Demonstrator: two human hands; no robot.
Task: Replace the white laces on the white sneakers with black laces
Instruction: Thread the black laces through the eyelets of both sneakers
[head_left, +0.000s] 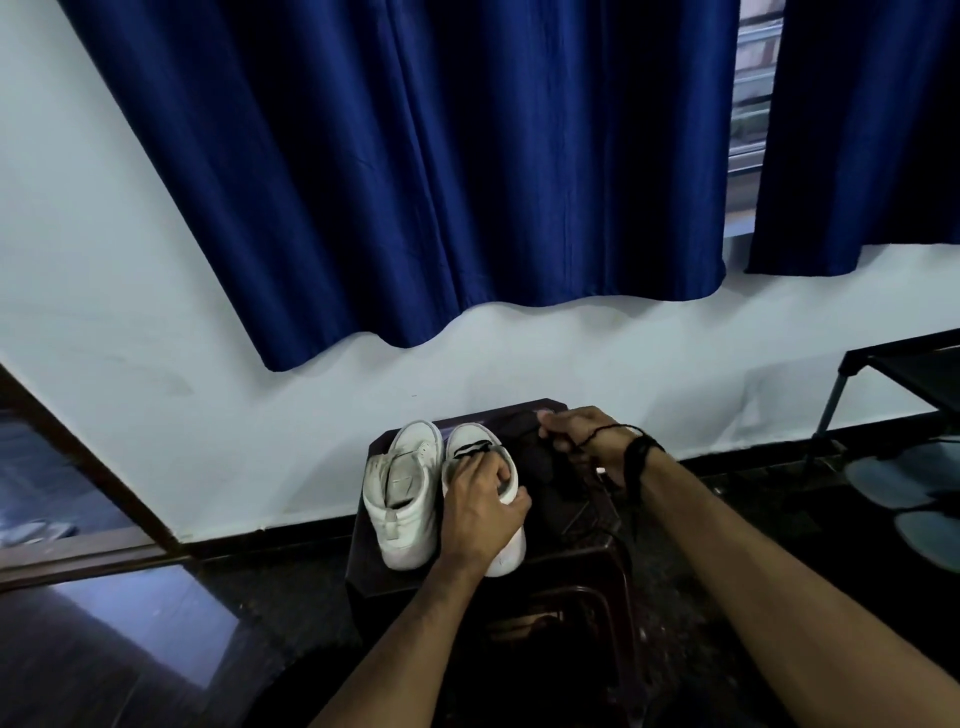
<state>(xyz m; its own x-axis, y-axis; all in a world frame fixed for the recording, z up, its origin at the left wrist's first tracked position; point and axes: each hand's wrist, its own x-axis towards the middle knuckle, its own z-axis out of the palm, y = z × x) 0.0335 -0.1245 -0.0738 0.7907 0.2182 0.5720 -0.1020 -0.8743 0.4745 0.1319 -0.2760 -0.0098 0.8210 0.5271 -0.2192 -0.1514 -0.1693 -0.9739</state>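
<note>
Two white sneakers stand side by side on a dark stool, toes toward the wall. The left sneaker has no lace in its eyelets. The right sneaker carries a black lace across its lower eyelets. My left hand grips the right sneaker over its tongue and opening. My right hand is to the right of that shoe, fingers pinched on the dark free end of the black lace. A black band sits on my right wrist.
A blue curtain hangs on the white wall behind the stool. A dark metal rack stands at the right, with grey slippers on the floor beneath it. A dark doorframe runs along the left.
</note>
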